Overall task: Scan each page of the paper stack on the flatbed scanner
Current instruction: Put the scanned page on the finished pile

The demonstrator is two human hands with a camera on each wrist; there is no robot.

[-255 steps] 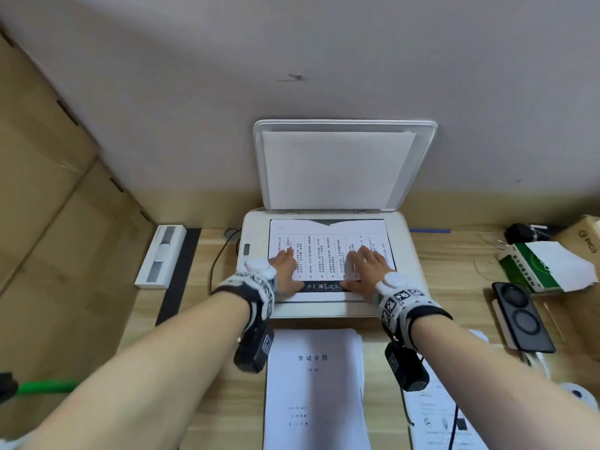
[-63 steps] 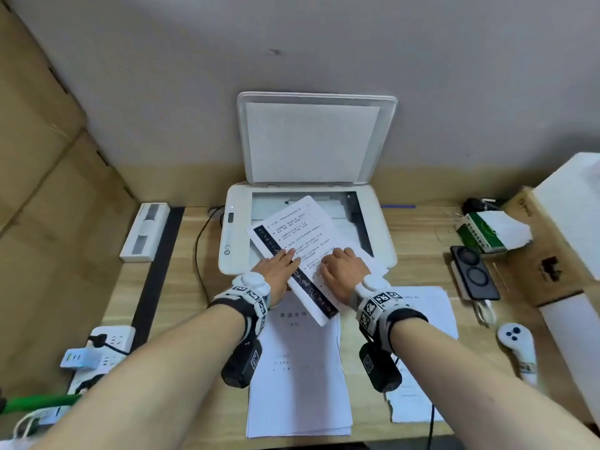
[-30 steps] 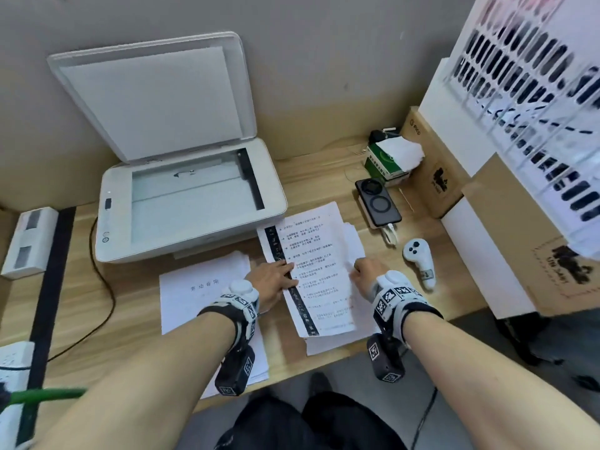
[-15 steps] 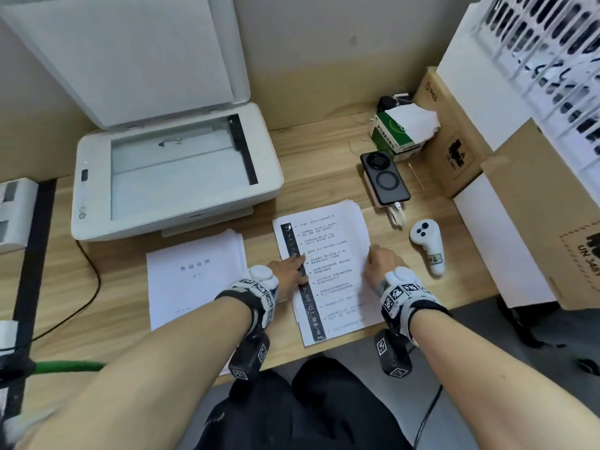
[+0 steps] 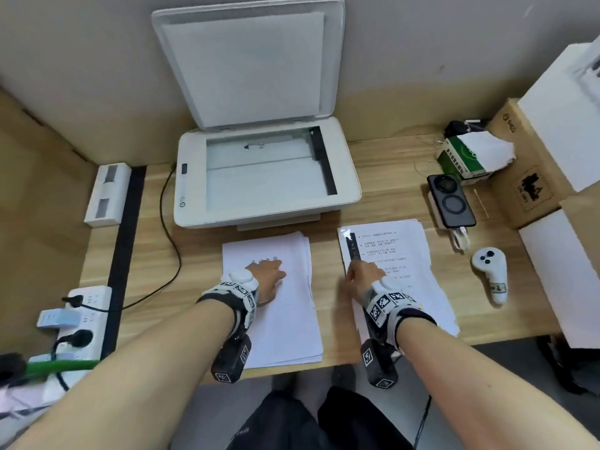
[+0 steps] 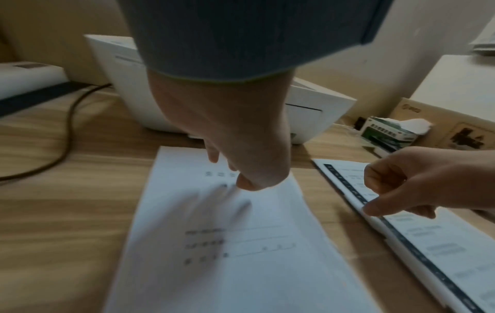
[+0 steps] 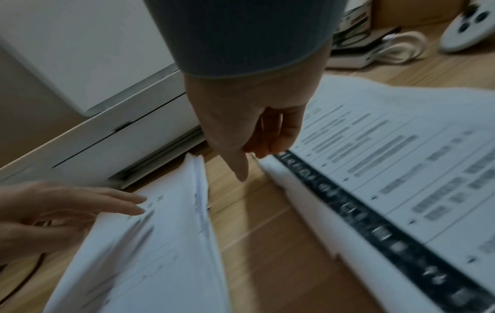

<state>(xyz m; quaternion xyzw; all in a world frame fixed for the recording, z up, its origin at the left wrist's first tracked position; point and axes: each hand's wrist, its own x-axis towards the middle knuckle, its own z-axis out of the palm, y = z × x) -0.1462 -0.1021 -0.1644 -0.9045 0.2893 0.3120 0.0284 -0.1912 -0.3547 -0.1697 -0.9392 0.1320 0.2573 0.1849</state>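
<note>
I am working with the scanner (image 5: 266, 177) standing open at the back of the desk (image 5: 194, 254), its lid (image 5: 250, 60) tipped up against the wall and the glass lying bare, which I take to mean the bed is waiting for its next sheet. I am keeping two piles apart so that done and undone pages cannot mix: the paper stack (image 5: 276, 303) is lying just in front of the scanner on my left, its title page facing up, and the printed pile (image 5: 396, 271), the one with the dark strip down its left edge, is lying to my right, with bare wood between them. My left hand (image 5: 268, 280) is reaching onto the top sheet of the paper stack, fingers stretched out and nearly flat, not clasping anything; the left wrist view is blurred at the fingertips, so I cannot tell whether they are pressing or only brushing. My right hand (image 5: 362, 276) is resting at the left edge of the printed pile with fingers loosely curled and the thumb pointing down toward the desk; whether it is pinching a sheet or only steadying the edge, I cannot tell. I judge the next move is lifting the top sheet from the left stack to the glass, which calls for parting one page from those beneath.
</note>
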